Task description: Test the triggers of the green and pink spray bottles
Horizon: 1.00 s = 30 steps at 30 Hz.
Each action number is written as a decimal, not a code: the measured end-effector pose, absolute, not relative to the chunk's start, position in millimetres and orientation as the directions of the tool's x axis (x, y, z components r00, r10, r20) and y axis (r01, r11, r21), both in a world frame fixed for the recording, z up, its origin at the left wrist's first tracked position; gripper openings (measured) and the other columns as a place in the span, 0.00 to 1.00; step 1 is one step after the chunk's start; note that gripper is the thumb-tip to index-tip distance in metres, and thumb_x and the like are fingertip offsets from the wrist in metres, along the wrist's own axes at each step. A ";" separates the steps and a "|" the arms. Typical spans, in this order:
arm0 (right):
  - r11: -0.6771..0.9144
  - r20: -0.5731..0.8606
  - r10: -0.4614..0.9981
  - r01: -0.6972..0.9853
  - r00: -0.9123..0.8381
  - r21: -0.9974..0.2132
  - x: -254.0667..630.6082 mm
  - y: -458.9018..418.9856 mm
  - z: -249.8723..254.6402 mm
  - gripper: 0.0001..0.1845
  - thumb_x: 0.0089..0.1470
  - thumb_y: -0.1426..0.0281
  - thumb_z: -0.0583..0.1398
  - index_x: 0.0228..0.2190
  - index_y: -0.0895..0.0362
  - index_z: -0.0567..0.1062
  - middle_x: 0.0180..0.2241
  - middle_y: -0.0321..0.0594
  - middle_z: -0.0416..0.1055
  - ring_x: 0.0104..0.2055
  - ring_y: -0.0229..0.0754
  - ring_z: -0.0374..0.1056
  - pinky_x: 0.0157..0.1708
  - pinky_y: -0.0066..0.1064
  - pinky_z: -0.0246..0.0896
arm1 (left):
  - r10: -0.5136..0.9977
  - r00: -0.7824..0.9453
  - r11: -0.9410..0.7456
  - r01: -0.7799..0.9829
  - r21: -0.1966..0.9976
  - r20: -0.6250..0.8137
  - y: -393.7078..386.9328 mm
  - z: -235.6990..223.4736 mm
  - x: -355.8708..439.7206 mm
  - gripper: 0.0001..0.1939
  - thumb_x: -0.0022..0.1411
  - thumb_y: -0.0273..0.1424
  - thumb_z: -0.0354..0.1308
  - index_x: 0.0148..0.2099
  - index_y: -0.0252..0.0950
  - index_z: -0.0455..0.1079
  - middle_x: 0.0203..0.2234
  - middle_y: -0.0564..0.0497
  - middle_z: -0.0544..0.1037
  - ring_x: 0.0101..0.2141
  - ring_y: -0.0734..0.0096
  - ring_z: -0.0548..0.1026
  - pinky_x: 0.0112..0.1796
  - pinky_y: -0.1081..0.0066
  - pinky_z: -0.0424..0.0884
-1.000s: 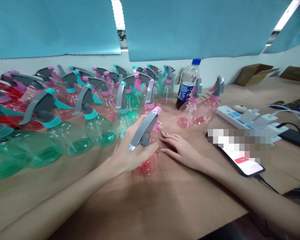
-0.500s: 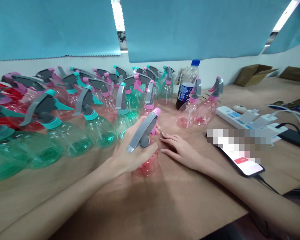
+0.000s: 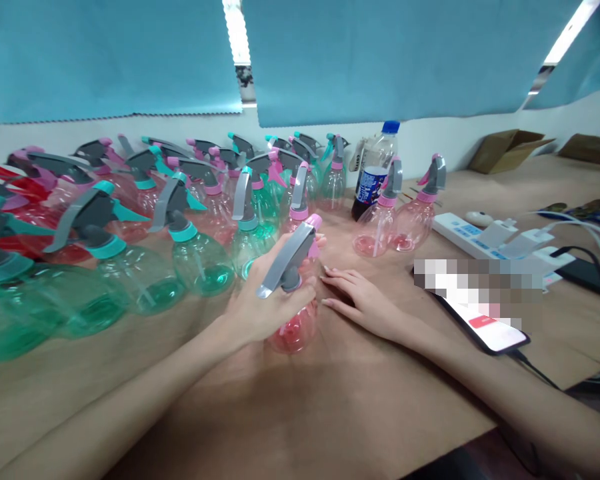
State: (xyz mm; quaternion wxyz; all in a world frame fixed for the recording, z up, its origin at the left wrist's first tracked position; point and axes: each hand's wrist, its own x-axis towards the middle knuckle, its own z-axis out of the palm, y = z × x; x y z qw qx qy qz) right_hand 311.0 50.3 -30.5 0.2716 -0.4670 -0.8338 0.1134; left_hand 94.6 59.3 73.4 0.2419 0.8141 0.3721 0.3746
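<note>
My left hand (image 3: 260, 300) is wrapped around the neck of a clear pink spray bottle (image 3: 293, 330) with a grey and pink spray head. The bottle stands on the brown tabletop, its nozzle pointing away from me. Part of its neck and trigger is hidden by my fingers. Just right of that bottle, my right hand (image 3: 360, 303) lies on the table, fingers stretched out and holding nothing. A green spray bottle (image 3: 203, 263) with a turquoise collar stands left of my left hand.
Several more green and pink spray bottles crowd the left and back. Two pink spray bottles (image 3: 375, 230) stand right of centre by a dark drink bottle (image 3: 373, 180). On the right lie a phone (image 3: 503, 337), a power strip (image 3: 460, 233) with cables, and a cardboard box (image 3: 505, 150).
The fingers of my left hand have shifted slightly around the spray head, one fingertip now higher beside the nozzle. The bottle and my right hand stay nearly in place.
</note>
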 end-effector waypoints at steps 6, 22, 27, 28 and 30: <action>0.533 0.340 0.844 0.713 -0.415 -0.455 310.3 50.0 -29.7 0.23 0.63 0.58 0.56 0.55 0.57 0.70 0.57 0.53 0.68 0.60 0.54 0.62 0.58 0.54 0.60 | 0.766 0.476 -0.623 0.384 0.682 0.431 61.7 64.7 95.5 0.22 0.60 0.29 0.56 0.57 0.45 0.65 0.34 0.53 0.74 0.27 0.71 0.70 0.32 0.68 0.72; 0.529 0.256 0.834 0.579 -0.489 -0.620 318.0 33.6 6.6 0.26 0.58 0.55 0.61 0.54 0.52 0.68 0.50 0.46 0.73 0.49 0.51 0.71 0.48 0.46 0.68 | 0.770 0.342 -0.637 0.363 0.680 0.539 56.7 61.9 101.6 0.17 0.61 0.35 0.60 0.52 0.43 0.68 0.31 0.55 0.73 0.28 0.72 0.69 0.32 0.70 0.70; 0.530 0.268 0.836 0.576 -0.479 -0.623 311.1 15.0 19.7 0.29 0.55 0.54 0.63 0.56 0.51 0.67 0.53 0.46 0.71 0.53 0.54 0.69 0.50 0.47 0.67 | 0.773 0.331 -0.633 0.358 0.687 0.541 54.9 63.0 108.5 0.14 0.61 0.36 0.60 0.49 0.41 0.69 0.28 0.56 0.70 0.27 0.73 0.67 0.31 0.71 0.67; 0.525 0.277 0.841 0.575 -0.465 -0.628 308.8 11.6 22.4 0.30 0.55 0.53 0.63 0.55 0.51 0.66 0.54 0.46 0.70 0.54 0.54 0.69 0.51 0.47 0.66 | 0.780 0.330 -0.624 0.358 0.694 0.531 53.9 63.9 111.6 0.14 0.61 0.36 0.60 0.49 0.41 0.68 0.29 0.55 0.70 0.28 0.72 0.68 0.32 0.70 0.68; 0.512 0.300 0.852 0.567 -0.429 -0.646 303.6 5.1 28.3 0.32 0.53 0.53 0.64 0.56 0.51 0.65 0.56 0.46 0.69 0.56 0.54 0.67 0.52 0.47 0.66 | 0.800 0.313 -0.599 0.367 0.712 0.512 52.0 65.2 119.6 0.16 0.61 0.35 0.60 0.51 0.40 0.67 0.32 0.54 0.72 0.31 0.71 0.70 0.36 0.68 0.69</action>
